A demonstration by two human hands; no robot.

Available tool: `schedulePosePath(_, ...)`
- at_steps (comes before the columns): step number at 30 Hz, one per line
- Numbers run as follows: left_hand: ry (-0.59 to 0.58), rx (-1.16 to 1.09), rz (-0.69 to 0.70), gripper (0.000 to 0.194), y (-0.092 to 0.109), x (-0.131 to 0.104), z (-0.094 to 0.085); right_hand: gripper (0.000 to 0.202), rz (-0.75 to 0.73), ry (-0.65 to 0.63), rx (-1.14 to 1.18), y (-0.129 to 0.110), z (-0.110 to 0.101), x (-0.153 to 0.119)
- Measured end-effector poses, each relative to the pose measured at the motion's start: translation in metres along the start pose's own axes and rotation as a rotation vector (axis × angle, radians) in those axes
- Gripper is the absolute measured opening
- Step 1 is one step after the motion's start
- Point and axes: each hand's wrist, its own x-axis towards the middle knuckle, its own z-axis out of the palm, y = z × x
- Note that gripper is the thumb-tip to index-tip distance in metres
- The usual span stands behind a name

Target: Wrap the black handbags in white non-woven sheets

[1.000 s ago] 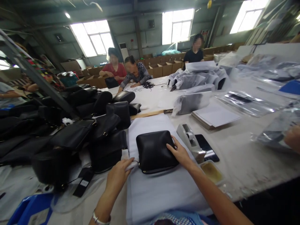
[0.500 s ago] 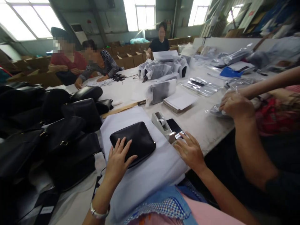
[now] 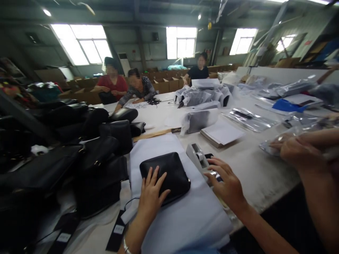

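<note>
Shifted to the dispenser (image 3: 197, 155), the empty, half-curled right hand (image 3: 230, 185) overlaps a phone (image 3: 209, 156); left hand (image 3: 150, 197) splays on pouch (image 3: 171, 169).

The left wrist (image 3: 132, 237) wears a silvery bracelet (image 3: 126, 246); clothing (image 3: 197, 251) looks blue.

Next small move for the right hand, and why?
I'd probably close the right hand's thumb and fingers at the near end of the pale grey plastic tape dispenser, where tape likely comes off. The thumb and fingers are apart beside that end, and the left hand rests, fingers spread, on the black, rounded-corner, leather-look bag.
</note>
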Motion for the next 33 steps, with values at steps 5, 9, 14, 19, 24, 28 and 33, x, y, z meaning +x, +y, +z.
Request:
schedulePosePath(5,0.018,-0.015,-0.026,0.062,0.0,-0.002,0.006,0.014,-0.105,-0.328,0.184,-0.012,0.084,0.101)
schedulePosePath(9,0.027,-0.014,-0.021,0.071,-0.007,-0.003,0.013,0.021,-0.162,-0.569,-0.027,0.003,0.174,0.161)
schedulePosePath(14,0.079,0.008,0.04,0.082,-0.02,-0.004,0.033,0.035,-0.171,-0.649,-0.174,0.025,0.259,0.185)
schedulePosePath(19,0.199,0.031,0.033,0.073,-0.028,-0.003,0.054,0.036,-0.162,-0.644,-0.255,0.042,0.292,0.182)
schedulePosePath(24,0.241,0.042,0.061,0.07,-0.031,-0.002,0.059,0.026,-0.21,-0.631,-0.242,0.045,0.292,0.187)
schedulePosePath(28,0.24,0.04,0.062,0.07,-0.03,-0.002,0.056,0.026,-0.206,-0.613,-0.253,0.044,0.293,0.19)
schedulePosePath(33,0.24,0.037,0.03,0.071,-0.026,-0.001,0.054,0.044,-0.134,-0.555,-0.319,0.045,0.302,0.184)
